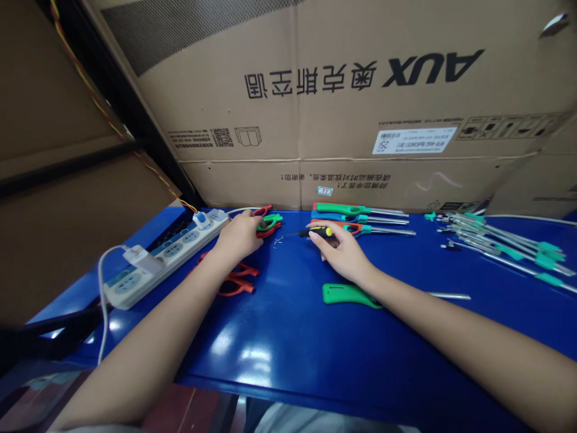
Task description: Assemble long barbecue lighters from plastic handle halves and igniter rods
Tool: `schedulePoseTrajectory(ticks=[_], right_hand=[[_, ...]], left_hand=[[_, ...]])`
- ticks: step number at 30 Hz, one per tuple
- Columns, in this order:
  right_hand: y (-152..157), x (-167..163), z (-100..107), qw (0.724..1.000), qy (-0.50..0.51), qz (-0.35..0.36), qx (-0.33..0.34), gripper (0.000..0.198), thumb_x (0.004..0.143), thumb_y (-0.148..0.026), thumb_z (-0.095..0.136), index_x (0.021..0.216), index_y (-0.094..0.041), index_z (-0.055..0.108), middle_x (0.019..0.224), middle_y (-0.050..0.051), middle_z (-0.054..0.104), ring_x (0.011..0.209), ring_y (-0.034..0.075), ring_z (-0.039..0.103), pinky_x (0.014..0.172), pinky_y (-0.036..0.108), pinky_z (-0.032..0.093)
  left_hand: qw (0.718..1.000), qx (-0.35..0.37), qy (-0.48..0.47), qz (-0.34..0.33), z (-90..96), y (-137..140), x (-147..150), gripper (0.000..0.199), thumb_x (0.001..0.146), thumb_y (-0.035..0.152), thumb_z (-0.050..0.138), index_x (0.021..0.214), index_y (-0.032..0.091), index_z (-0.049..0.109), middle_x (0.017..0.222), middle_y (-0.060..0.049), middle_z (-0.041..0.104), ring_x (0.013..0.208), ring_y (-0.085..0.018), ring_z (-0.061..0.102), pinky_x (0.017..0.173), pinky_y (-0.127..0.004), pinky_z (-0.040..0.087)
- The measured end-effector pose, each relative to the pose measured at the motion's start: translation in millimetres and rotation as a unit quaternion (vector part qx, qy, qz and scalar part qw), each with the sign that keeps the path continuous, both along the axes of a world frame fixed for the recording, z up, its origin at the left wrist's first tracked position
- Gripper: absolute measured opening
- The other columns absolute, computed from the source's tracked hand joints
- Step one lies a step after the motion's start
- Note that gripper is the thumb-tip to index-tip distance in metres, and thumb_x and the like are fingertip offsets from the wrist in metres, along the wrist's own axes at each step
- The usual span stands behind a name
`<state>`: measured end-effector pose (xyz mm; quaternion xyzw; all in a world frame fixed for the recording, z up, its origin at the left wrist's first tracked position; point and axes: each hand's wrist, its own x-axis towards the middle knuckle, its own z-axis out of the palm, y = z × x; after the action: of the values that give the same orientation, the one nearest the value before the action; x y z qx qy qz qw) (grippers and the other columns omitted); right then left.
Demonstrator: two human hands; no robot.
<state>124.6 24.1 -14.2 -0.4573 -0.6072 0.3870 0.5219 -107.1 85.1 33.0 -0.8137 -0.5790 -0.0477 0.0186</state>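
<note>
My left hand is at the back left of the blue table, its fingers closed on a green lighter handle that lies against red lighter handles. The hand hides part of the green one. In my right hand is a small yellow-and-black screwdriver, its shaft pointing left. Several tiny screws lie between the hands. Just behind the right hand are long-nosed lighters in a row. A green lighter with a metal tube lies under my right forearm, partly covered.
A white power strip with plugs and cords runs along the left. More red handles lie beside my left forearm. Metal tubes with teal ends are piled at the right. A large cardboard box stands behind the table.
</note>
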Motion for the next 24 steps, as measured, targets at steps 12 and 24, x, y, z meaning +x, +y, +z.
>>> schedulePoseTrajectory(ticks=[12, 24], right_hand=[[-23, 31, 42, 0.993, 0.077, -0.083, 0.020, 0.031, 0.087, -0.046, 0.067, 0.099, -0.018, 0.065, 0.058, -0.005, 0.056, 0.043, 0.008, 0.045, 0.042, 0.023, 0.032], [-64, 66, 40, 0.976, 0.193, -0.099, -0.034, 0.026, 0.085, -0.044, 0.066, 0.093, -0.020, 0.067, 0.070, 0.001, 0.064, 0.047, 0.009, 0.046, 0.041, 0.023, 0.033]], left_hand=[[0.958, -0.045, -0.251, -0.135, 3.2, -21, 28, 0.046, 0.083, 0.038, 0.072, 0.124, 0.018, 0.066, 0.121, -0.008, 0.072, 0.105, -0.022, 0.068, 0.093, -0.034, 0.055], [0.812, -0.209, -0.527, -0.141, -15.4, -65, 72, 0.027, 0.080, 0.035, 0.078, 0.100, 0.017, 0.077, 0.098, -0.006, 0.080, 0.088, -0.019, 0.073, 0.082, -0.032, 0.056]])
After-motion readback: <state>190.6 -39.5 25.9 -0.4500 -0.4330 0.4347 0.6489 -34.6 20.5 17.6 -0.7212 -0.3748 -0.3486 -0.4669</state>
